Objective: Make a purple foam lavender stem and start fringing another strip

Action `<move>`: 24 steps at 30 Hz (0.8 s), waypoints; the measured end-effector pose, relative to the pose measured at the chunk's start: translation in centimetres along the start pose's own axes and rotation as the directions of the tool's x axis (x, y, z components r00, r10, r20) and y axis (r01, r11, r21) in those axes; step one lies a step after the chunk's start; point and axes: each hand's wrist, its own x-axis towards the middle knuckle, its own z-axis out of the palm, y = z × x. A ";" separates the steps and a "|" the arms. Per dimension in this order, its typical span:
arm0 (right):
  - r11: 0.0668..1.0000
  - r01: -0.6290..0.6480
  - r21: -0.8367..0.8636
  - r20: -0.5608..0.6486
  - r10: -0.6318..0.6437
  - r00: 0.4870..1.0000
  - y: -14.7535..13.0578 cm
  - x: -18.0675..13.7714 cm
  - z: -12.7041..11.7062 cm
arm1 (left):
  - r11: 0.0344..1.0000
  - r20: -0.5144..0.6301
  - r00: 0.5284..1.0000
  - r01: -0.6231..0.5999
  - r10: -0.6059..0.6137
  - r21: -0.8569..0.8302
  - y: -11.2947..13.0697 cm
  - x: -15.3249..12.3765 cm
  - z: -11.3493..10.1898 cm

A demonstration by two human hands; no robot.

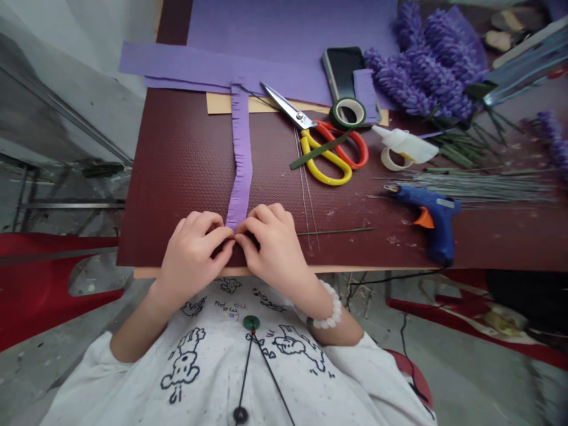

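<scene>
- Fringed purple paper strip [240, 171]: one piece, lying lengthwise on the surface, fringe along its right side. Top end runs under a long purple paper band; bottom end sits between the hands, near the surface's front edge.
- Left hand [193, 254] and right hand [275, 248]: both grasping the strip's bottom end, fingertips pinched together on it from either side.
- Surface [177, 177]: dark red textured board. Front edge just below the hands; left edge well left of the strip. Wide stretch of board shows left of the strip, narrower one to its right.
- Right of the strip, near: one pair of scissors [331, 155], yellow and orange handles, with one cut piece of green tape [317, 149] across them. One green stem [335, 232] lies lower down, beside a few thin wires [306, 189].
- Right of the strip, further: one roll of green floral tape [348, 112], one phone [341, 74], one white glue bottle [406, 145], one blue glue gun [432, 219] with orange trigger, a bundle of wire stems [470, 184].
- Above the strip: purple paper sheet [284, 29], tan card [226, 105]. Up and right, a heap of purple fringed flowers [426, 71], count unclear.
- Writing: small print on the person's shirt [224, 306], too small to read.
</scene>
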 end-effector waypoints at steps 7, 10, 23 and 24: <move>0.990 0.133 0.052 -0.144 -0.125 0.982 1.1 -1.3 0.2 | 0.998 0.007 0.999 0.037 -0.037 0.044 0.2 0.5 0.2; 0.981 0.189 -0.042 -0.175 -0.194 0.965 1.2 -1.4 0.3 | 0.996 0.022 0.997 0.075 -0.076 0.052 0.6 0.7 0.2; 1.000 0.019 0.000 0.079 -0.019 0.997 0.0 0.2 -0.1 | 0.996 -0.070 0.995 0.072 -0.068 0.054 1.0 -1.0 0.9; 1.000 0.015 -0.006 0.102 -0.014 0.995 -0.1 0.3 -0.2 | 0.995 -0.073 0.996 0.065 -0.059 0.081 1.1 -1.2 0.9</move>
